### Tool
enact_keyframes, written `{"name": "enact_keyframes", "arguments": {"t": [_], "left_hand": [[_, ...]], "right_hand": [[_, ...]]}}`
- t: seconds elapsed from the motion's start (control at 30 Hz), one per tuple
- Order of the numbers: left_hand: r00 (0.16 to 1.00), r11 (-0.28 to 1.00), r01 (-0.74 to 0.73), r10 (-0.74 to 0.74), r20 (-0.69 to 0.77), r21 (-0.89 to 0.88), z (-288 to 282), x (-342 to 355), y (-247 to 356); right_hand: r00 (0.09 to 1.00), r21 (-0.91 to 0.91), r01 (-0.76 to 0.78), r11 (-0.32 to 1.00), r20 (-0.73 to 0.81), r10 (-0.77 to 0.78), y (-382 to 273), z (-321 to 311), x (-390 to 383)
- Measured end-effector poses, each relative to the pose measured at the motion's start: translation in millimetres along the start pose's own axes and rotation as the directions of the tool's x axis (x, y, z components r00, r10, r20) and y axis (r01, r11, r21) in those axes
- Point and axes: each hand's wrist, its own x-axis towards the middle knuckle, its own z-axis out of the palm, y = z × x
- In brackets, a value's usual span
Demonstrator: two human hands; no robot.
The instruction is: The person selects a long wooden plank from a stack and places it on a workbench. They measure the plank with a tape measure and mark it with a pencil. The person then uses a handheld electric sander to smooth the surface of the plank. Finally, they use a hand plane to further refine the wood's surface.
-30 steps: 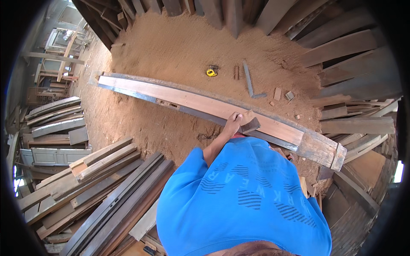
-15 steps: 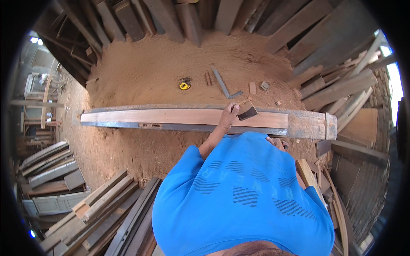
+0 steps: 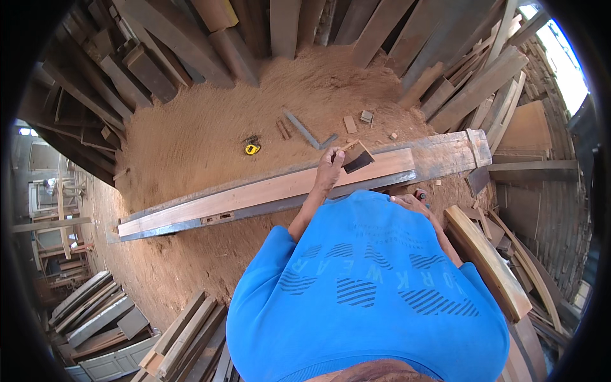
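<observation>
My left hand [image 3: 329, 167] is closed on the edge of a small wooden block [image 3: 358, 157], pale on its edges with a dark face. The block is held above a long reddish plank [image 3: 254, 190], which lies on a weathered grey beam [image 3: 445, 153]. A cut slot shows in the near side of a dark timber [image 3: 217, 218] along the plank. By the front of the blue shirt, my right hand [image 3: 410, 203] rests with its fingers stretched out, partly hidden. Close beside it is a small red and dark object [image 3: 421, 194] whose kind I cannot make out.
On the sawdust beyond the beam lie a yellow tape measure [image 3: 252, 149], a metal carpenter's square [image 3: 305, 132] and small wood offcuts [image 3: 350, 124]. Upright boards [image 3: 283, 28] line the far side. Timber is stacked at the lower left [image 3: 184, 337] and right [image 3: 490, 267].
The view has turned, so the plank now slants up to the right. My left hand still holds the block over the plank. More of my right hand and forearm shows.
</observation>
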Motion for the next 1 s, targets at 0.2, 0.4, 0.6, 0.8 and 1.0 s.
{"name": "enact_keyframes", "arguments": {"t": [0.2,0.4,0.6,0.8,1.0], "left_hand": [[0.993,0.978,-0.004,-0.021,0.116,0.211,10.5,3.6,0.5],[0.858,0.958,0.147,-0.247,0.45,0.245,46.6,18.8,-24.2],[0.832,0.806,-0.257,-0.097,0.547,0.534,83.9,17.7,-0.5],[0.267,0.955,-0.004,-0.285,0.921,0.297,84.4,-25.0,22.5],[0.178,0.939,0.025,-0.34,0.923,0.342,79.7,-20.9,20.6]], "right_hand": [[0.975,0.011,0.154,0.988,-0.164,-0.15,22.7,0.5,16.2],[0.94,0.183,0.303,0.935,-0.219,-0.262,12.4,9.6,52.2],[0.781,0.253,0.303,0.919,-0.619,-0.087,81.6,2.8,78.6],[0.759,0.373,-0.068,0.925,-0.583,0.291,83.1,-6.8,116.7],[0.759,0.135,-0.08,0.988,-0.634,0.148,96.1,1.0,145.2]]}}
